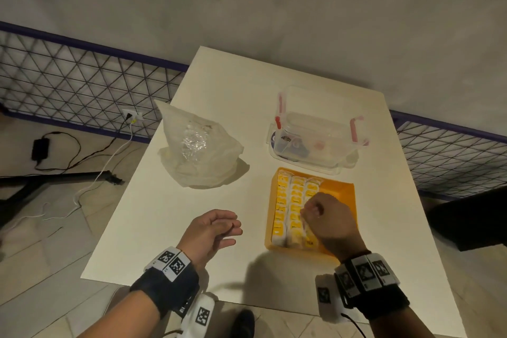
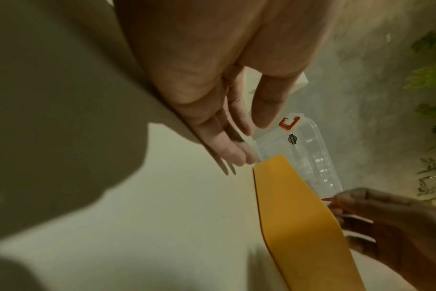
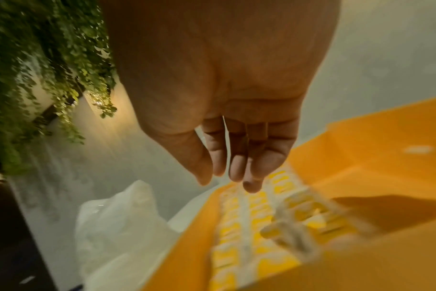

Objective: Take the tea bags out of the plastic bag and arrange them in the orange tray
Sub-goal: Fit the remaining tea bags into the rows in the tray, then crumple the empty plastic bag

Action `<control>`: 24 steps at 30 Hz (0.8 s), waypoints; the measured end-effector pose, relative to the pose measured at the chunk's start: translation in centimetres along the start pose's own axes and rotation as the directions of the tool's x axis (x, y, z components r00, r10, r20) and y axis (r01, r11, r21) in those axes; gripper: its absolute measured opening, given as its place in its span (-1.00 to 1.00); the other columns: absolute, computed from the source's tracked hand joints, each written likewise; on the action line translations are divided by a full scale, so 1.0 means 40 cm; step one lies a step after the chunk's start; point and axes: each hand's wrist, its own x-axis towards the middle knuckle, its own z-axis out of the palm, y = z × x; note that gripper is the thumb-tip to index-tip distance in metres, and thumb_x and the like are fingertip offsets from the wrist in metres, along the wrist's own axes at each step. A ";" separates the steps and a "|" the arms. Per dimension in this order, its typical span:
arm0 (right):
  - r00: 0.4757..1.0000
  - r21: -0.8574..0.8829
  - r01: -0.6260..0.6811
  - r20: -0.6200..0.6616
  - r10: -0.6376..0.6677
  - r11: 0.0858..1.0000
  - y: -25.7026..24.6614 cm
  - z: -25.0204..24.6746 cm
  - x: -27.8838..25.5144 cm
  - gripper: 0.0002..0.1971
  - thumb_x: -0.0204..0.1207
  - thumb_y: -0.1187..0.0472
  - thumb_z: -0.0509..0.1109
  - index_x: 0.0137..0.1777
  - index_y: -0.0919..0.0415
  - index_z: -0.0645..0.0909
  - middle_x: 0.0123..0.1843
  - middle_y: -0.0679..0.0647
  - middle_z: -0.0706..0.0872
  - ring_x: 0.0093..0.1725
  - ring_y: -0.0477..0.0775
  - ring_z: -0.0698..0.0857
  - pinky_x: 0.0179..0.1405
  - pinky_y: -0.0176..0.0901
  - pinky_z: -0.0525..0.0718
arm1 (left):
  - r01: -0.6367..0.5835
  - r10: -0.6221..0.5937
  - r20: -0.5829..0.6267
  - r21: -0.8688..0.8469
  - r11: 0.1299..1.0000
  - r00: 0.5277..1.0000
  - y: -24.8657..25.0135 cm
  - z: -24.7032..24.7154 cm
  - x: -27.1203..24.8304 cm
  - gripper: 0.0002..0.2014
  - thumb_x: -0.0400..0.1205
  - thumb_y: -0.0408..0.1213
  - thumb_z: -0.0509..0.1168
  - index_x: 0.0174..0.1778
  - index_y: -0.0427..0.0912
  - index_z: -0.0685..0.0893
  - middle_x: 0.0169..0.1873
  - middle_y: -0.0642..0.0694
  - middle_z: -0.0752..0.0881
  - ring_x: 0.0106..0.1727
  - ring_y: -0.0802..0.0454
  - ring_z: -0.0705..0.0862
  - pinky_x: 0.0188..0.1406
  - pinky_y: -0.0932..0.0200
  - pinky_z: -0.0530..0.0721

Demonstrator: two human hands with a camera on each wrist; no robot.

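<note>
The orange tray [image 1: 340, 195] lies on the white table at the right front, and three rows of yellow tea bags [image 1: 290, 208] fill its left part. My right hand [image 1: 310, 211] hovers over the third row. In the right wrist view its fingers [image 3: 236, 167] point down at the tea bags [image 3: 249, 226] and hold nothing. My left hand [image 1: 236, 232] is relaxed and empty just above the table, left of the tray [image 2: 299, 216]. The crumpled clear plastic bag [image 1: 203, 151] sits at the far left of the table; its contents are hard to make out.
A clear plastic container [image 1: 315, 132] with red latches stands just behind the tray. The right part of the tray [image 3: 361, 157] is bare. A wire fence [image 1: 82, 79] and cables on the floor lie beyond the table's left edge.
</note>
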 end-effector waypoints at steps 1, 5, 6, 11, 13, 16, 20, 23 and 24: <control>1.000 0.027 0.010 0.020 -0.011 1.000 -0.035 0.019 0.000 -0.92 0.54 0.11 0.45 -0.11 0.10 0.65 -0.14 -0.03 0.74 -0.12 -0.06 0.68 -0.26 -0.30 0.54 | -0.010 0.010 -0.022 0.005 1.000 1.000 0.002 -0.004 -0.003 -0.82 0.66 -0.56 0.25 0.11 -0.41 0.71 -0.05 -0.35 0.81 -0.05 -0.19 0.81 -0.20 0.07 0.75; 0.986 0.243 -0.034 0.169 -0.008 0.969 -0.154 0.130 0.022 -0.88 0.50 0.12 0.49 -0.01 0.04 0.65 -0.11 0.01 0.76 -0.09 0.02 0.75 -0.10 -0.09 0.72 | -0.106 0.108 -0.165 0.020 0.994 0.980 0.039 -0.027 -0.032 -0.83 0.59 -0.69 0.19 -0.13 -0.50 0.68 -0.25 -0.46 0.68 -0.41 -0.13 0.62 -0.52 0.20 0.51; 0.983 0.256 -0.034 0.184 -0.014 0.966 -0.180 0.157 0.034 -0.83 0.48 0.11 0.50 0.04 0.04 0.64 -0.06 0.02 0.75 -0.07 0.03 0.75 -0.03 -0.06 0.73 | -0.163 0.164 -0.227 0.024 0.986 0.960 0.055 -0.038 -0.040 -0.82 0.56 -0.71 0.17 -0.18 -0.50 0.67 -0.28 -0.46 0.67 -0.45 -0.11 0.59 -0.53 0.20 0.48; 0.986 0.346 -0.042 0.168 -0.018 0.937 -0.257 0.258 0.138 -0.38 0.21 -0.02 0.54 0.31 -0.12 0.46 0.30 -0.01 0.58 0.06 0.00 0.73 0.10 0.07 0.75 | -0.325 0.409 -0.535 0.248 0.913 0.740 0.164 -0.138 -0.048 -0.77 0.56 -0.53 0.28 -0.09 -0.09 0.69 -0.10 -0.20 0.81 -0.10 -0.08 0.75 -0.17 0.12 0.67; 0.985 0.439 -0.073 0.173 -0.005 0.895 -0.259 0.279 0.187 -0.27 0.13 -0.02 0.54 0.37 -0.22 0.42 0.36 -0.03 0.55 0.16 0.06 0.72 0.16 0.16 0.77 | -0.347 0.460 -0.497 0.308 0.886 0.736 0.214 -0.173 -0.017 -0.58 0.51 -0.55 0.34 0.12 0.08 0.61 0.14 -0.15 0.72 0.02 0.02 0.72 -0.03 0.12 0.70; 0.972 0.583 -0.162 0.234 0.027 0.796 -0.294 0.287 0.222 -0.37 0.28 0.14 0.58 0.39 -0.01 0.52 0.28 0.02 0.69 0.14 0.01 0.73 0.10 -0.05 0.79 | -0.259 0.519 -0.238 0.655 0.710 0.821 0.275 -0.196 0.034 -0.20 0.37 -0.48 0.43 0.47 0.22 0.39 0.41 0.05 0.43 0.33 0.10 0.52 0.19 0.18 0.50; 0.958 0.592 -0.203 0.285 0.032 0.780 -0.326 0.305 0.213 -0.91 0.42 0.12 0.47 -0.09 0.00 0.74 -0.30 -0.06 0.72 -0.34 0.03 0.53 -0.40 -0.10 0.51 | -0.137 0.356 -0.147 0.738 0.660 0.923 0.289 -0.198 0.046 -0.11 0.28 -0.15 0.47 0.49 0.50 0.26 0.30 -0.02 0.39 0.32 0.00 0.45 0.16 0.25 0.42; 0.940 0.611 -0.298 0.321 0.115 0.734 -0.337 0.312 0.196 -0.81 0.52 0.38 0.37 -0.24 0.08 0.65 -0.29 0.00 0.65 -0.26 0.10 0.59 -0.15 0.04 0.69 | -0.132 0.373 -0.050 0.885 0.446 0.926 0.280 -0.199 0.005 -0.10 0.31 0.07 0.60 0.54 0.37 0.30 0.42 0.02 0.36 0.55 -0.12 0.22 0.49 0.06 0.21; 0.925 0.649 -0.334 0.364 0.107 0.683 -0.329 0.331 0.196 -0.73 0.58 0.50 0.29 -0.13 0.09 0.61 -0.15 0.09 0.68 -0.17 0.13 0.66 0.02 0.11 0.74 | -0.150 0.381 0.000 0.920 0.363 0.925 0.273 -0.203 -0.012 -0.04 0.27 0.17 0.61 0.57 0.30 0.29 0.49 0.10 0.33 0.64 -0.05 0.10 0.60 -0.03 0.03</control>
